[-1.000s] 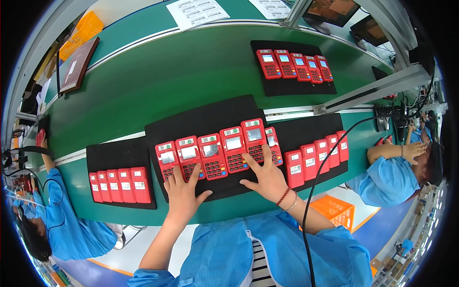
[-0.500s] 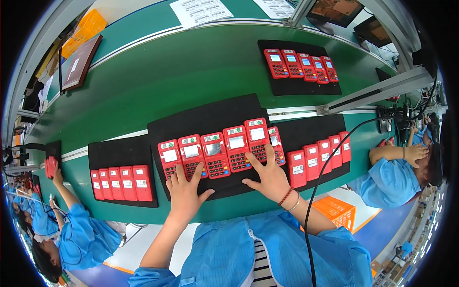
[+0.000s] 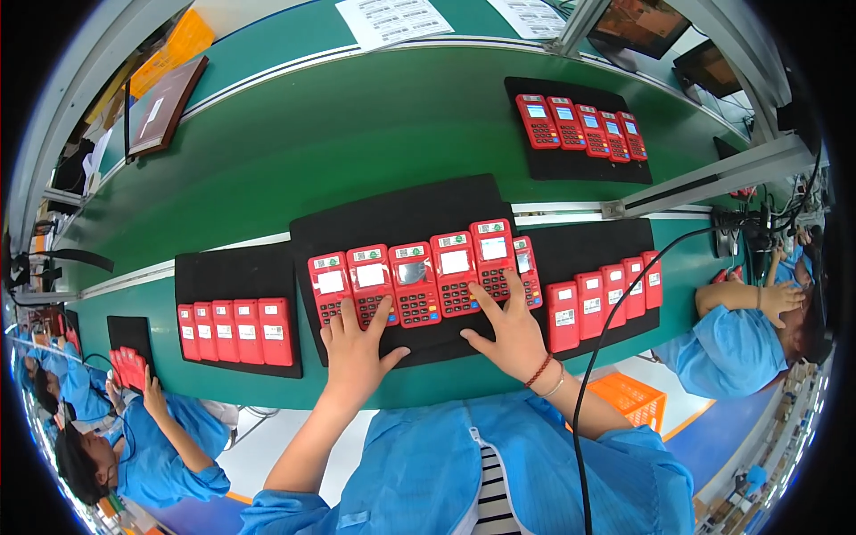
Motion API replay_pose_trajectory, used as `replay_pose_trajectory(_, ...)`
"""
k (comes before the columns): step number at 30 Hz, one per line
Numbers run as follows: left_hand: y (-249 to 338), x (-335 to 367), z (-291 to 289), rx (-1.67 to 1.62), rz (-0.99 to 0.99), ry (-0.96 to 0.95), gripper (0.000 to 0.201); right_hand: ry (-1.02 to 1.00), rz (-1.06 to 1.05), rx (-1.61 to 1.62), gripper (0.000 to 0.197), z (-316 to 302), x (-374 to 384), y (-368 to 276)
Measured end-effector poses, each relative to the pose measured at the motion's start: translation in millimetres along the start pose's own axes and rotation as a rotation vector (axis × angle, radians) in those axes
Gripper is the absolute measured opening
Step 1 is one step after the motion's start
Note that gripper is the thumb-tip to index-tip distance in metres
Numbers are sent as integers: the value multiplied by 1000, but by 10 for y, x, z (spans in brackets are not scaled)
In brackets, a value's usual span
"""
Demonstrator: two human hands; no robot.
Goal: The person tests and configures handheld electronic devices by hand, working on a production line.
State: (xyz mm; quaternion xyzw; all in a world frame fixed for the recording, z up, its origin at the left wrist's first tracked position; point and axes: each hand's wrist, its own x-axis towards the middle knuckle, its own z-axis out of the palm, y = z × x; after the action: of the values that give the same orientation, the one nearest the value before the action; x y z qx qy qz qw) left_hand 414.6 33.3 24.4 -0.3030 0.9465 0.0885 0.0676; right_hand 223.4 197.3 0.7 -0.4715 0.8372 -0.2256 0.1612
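Several red card payment terminals stand side by side, screens up, on a black mat (image 3: 401,214) right in front of me. My left hand (image 3: 358,357) is open, its fingers spread over the keypads of the leftmost terminal (image 3: 329,282) and the terminal beside it (image 3: 369,275). With fingers apart, my right hand (image 3: 515,337) reaches the keypads of a terminal (image 3: 453,260) and the tilted one (image 3: 492,248) to its right. Between the hands lies a terminal with a darker screen (image 3: 412,272). Another terminal (image 3: 526,263) sits partly behind the right-hand group. Neither hand lifts anything.
Face-down red terminals lie on a left mat (image 3: 227,276) and a right mat (image 3: 580,236). Lit terminals rest on a far mat (image 3: 571,168). A black cable (image 3: 615,334) crosses by my right forearm. Co-workers sit both sides; an orange crate (image 3: 629,397) stands below.
My hands stay over the keypads with only slight finger shifts. The co-worker at left has drawn their arm back, and a mat with red terminals now shows closer to them. The whole view has shifted slightly.
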Motion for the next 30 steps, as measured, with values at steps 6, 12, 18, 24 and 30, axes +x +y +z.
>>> replay_pose_trajectory(6, -3, -24, -35, -31, 7, 33, 82, 102, -295, 115, 56, 194, 161, -222)
replay_pose_trajectory(12, -41, -244, -88, -140, -42, -9, 78, 156, -335, 31, 46, 292, 301, -161)
replay_pose_trajectory(18, -6, -293, 29, -87, -26, -24, 75, 182, -354, 25, 46, 318, 355, -133)
replay_pose_trajectory(24, 74, -131, 74, 29, 26, -9, 73, 235, -388, 85, 49, 420, 373, -41)
replay_pose_trajectory(30, 102, -31, 95, 160, 62, 5, 68, 307, -441, 61, 53, 512, 350, -8)
